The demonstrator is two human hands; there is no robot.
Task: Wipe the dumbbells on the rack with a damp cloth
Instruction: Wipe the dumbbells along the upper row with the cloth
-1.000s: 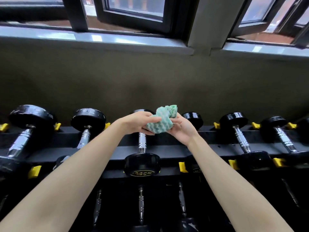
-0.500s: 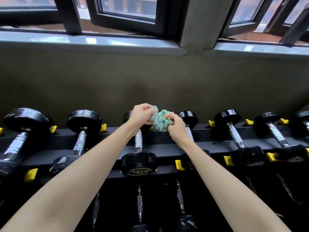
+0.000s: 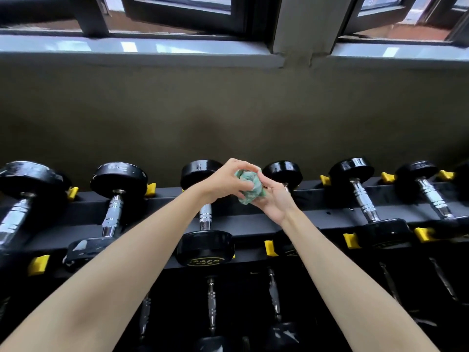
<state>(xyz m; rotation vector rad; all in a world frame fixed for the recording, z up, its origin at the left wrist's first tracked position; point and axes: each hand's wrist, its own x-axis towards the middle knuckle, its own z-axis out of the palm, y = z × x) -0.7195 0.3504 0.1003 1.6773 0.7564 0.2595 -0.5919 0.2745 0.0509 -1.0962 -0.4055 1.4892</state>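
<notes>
The person's two hands meet above the centre dumbbell [image 3: 205, 246], the one whose near head carries yellow lettering, and both are clamped on the cloth [image 3: 250, 186]. The left hand [image 3: 223, 181] curls its fingers over the top of the green-and-white wad, while the right hand [image 3: 272, 199] cups it from below with thumb and fingers closed round it. The cloth is bunched into a tight ball, held in the air just above and to the right of the centre dumbbell's chrome handle, touching no weight. The rack [image 3: 253, 222] runs left and right under that dumbbell as dark rails with yellow stops [image 3: 270, 247] beside it. More dumbbells sit on either side of it: two larger ones to its left, a smaller one [image 3: 283, 172] just to its right and partly hidden behind the right wrist, and two more farther right. A lower row shows dimly beneath it. The step in hand looks like gathering or wringing the cloth into a usable pad rather than wiping, since nothing is in contact with a weight. Whether any dumbbell is already clean cannot be told, though the heads left of the centre dumbbell show pale streaks. The next move probably calls for one hand to take the pad alone and bring it down onto a head or handle, pressing firmly enough to wipe round the curved rubber without shifting the weight between its stops.
</notes>
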